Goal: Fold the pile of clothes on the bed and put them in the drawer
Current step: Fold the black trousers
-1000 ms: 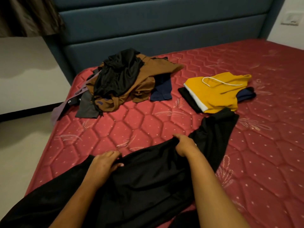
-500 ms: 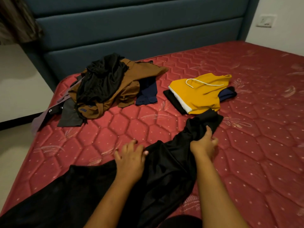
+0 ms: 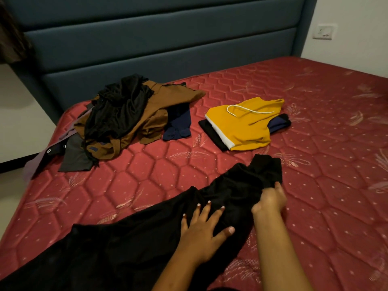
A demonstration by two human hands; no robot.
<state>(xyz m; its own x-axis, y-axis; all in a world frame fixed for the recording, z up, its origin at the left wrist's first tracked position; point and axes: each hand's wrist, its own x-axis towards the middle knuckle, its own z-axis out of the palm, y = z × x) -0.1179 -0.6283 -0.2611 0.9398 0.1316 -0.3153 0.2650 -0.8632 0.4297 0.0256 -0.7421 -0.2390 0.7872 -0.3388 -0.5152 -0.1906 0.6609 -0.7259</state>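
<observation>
A long black garment [image 3: 130, 244] lies stretched across the near part of the red mattress [image 3: 327, 185]. My left hand [image 3: 201, 232] rests flat on it with fingers spread. My right hand [image 3: 270, 200] pinches the cloth near its far end. A loose pile of clothes [image 3: 126, 120], black on brown with a navy piece beside it, sits at the back left. A folded stack topped by a yellow garment [image 3: 243, 124] with a white cord lies at the back centre. No drawer is in view.
A dark blue padded headboard [image 3: 159, 45] runs behind the bed. The mattress edge and floor [image 3: 10, 196] are at the left. A wall socket [image 3: 324, 32] is at the upper right.
Both hands slid to the right along the black garment. The left hand went from gripping to lying flat, and the right hand moved toward the far end.
</observation>
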